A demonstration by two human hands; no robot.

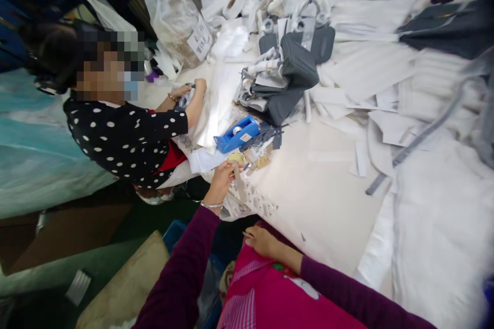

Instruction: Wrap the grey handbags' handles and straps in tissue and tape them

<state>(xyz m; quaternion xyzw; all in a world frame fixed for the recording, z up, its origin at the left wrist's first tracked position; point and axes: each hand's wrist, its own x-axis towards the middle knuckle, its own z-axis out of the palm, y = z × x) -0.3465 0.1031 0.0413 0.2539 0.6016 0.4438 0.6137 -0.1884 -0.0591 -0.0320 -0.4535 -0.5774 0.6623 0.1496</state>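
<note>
The left hand (223, 180) pinches a narrow grey-beige strip (241, 185) between thumb and fingers, holding it above the near edge of the white worktable (320, 164), just beside a yellowish tape roll (236, 158). The right hand (263, 241) is curled low against the pink apron (278, 288), around a thin item (247, 235) too small to identify. Beyond the roll sit a blue tape dispenser (236, 134) and dark grey handbags (299, 64); a co-worker in a polka-dot top (127, 131) works at the left.

I'm counting two hands of mine, left hand (222, 182) and right hand (263, 241), one strip (240, 185), one blue tape dispenser (230, 142), one yellow roll (236, 157), one co-worker (123, 133) in polka dots.
</note>
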